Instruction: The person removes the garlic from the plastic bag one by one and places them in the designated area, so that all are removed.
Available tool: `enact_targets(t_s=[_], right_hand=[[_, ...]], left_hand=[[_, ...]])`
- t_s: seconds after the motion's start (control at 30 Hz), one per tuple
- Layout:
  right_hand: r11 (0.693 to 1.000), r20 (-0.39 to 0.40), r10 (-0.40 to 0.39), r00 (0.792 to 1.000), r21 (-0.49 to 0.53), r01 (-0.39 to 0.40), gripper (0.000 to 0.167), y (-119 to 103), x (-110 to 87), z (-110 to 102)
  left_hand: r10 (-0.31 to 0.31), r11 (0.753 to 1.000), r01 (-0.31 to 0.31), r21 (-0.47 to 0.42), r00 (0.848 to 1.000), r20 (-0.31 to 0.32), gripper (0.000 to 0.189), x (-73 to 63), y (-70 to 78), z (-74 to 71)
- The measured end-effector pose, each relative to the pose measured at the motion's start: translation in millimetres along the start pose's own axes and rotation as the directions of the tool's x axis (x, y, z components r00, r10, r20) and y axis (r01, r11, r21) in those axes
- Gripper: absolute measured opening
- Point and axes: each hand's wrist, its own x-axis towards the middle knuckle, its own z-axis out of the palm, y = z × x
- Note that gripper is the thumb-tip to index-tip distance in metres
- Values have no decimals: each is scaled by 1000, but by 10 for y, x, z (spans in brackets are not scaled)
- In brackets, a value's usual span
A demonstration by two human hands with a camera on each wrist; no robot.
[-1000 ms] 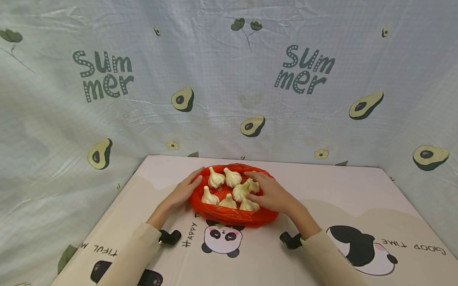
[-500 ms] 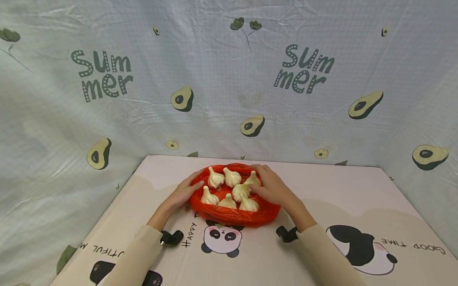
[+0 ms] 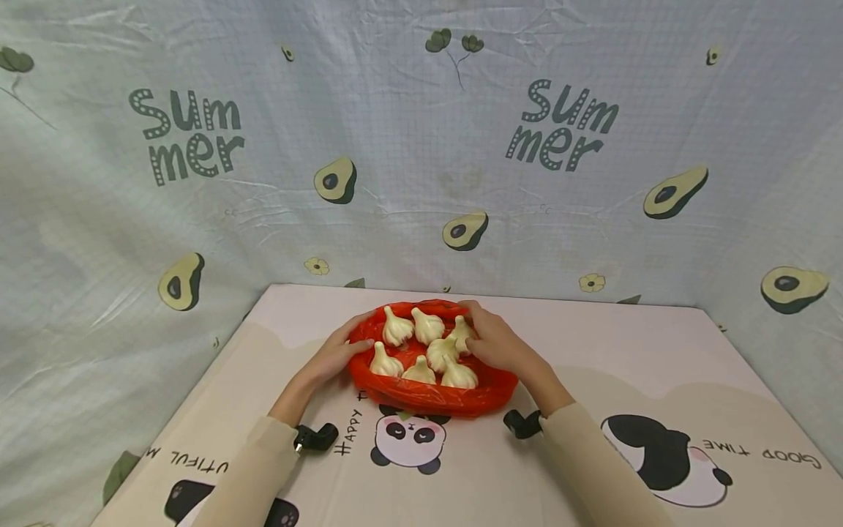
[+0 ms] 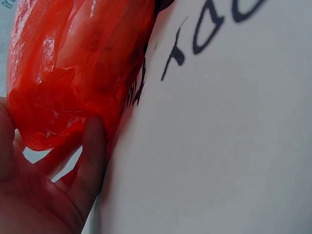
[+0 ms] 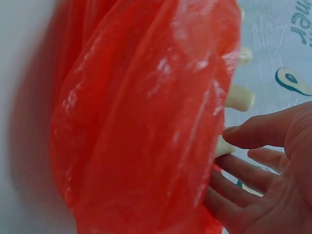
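Observation:
A red plastic bag (image 3: 428, 399), its rim spread wide like a bowl, lies on the table with several white garlic bulbs (image 3: 398, 329) inside. My left hand (image 3: 336, 355) holds the bag's left side, thumb over the rim and fingers outside. In the left wrist view, fingertips press against the red plastic (image 4: 83, 58) low down near the table. At the bag's right side my right hand (image 3: 502, 340) grips the rightmost garlic bulb (image 3: 461, 333) between thumb and fingers. The right wrist view shows the thumb on that bulb (image 5: 224, 147), mostly hidden behind the bag wall.
The pale table (image 3: 500, 468) has printed pandas and lettering. Behind it hangs a whitish sheet (image 3: 395, 132) with avocado prints and "summer" lettering, which also encloses both sides. Small black devices (image 3: 316, 438) are worn on both wrists.
My right hand has drawn back slightly and lowered, its thumb and fingers closing round the rightmost bulb. My left hand stays at the bag's side, its thumb shifted a little down along the rim.

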Motion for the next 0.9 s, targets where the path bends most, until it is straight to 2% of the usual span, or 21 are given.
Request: enact_targets(t_s=[0.17, 0.47, 0.63, 0.9], right_hand=[[999, 24, 28, 999, -22, -27, 66, -46, 20, 18], [996, 15, -26, 1000, -90, 27, 55, -41, 73, 50], [993, 18, -69, 997, -94, 70, 52, -13, 106, 46], [994, 51, -17, 999, -110, 22, 49, 40, 157, 71]], left_hand=[[7, 1000, -7, -23, 1000, 4, 60, 0, -18, -18], [0, 999, 0, -41, 1000, 12, 53, 6, -50, -31], [-32, 994, 35, -99, 999, 30, 56, 9, -60, -32], [-84, 985, 94, -148, 994, 73, 70, -21, -59, -68]])
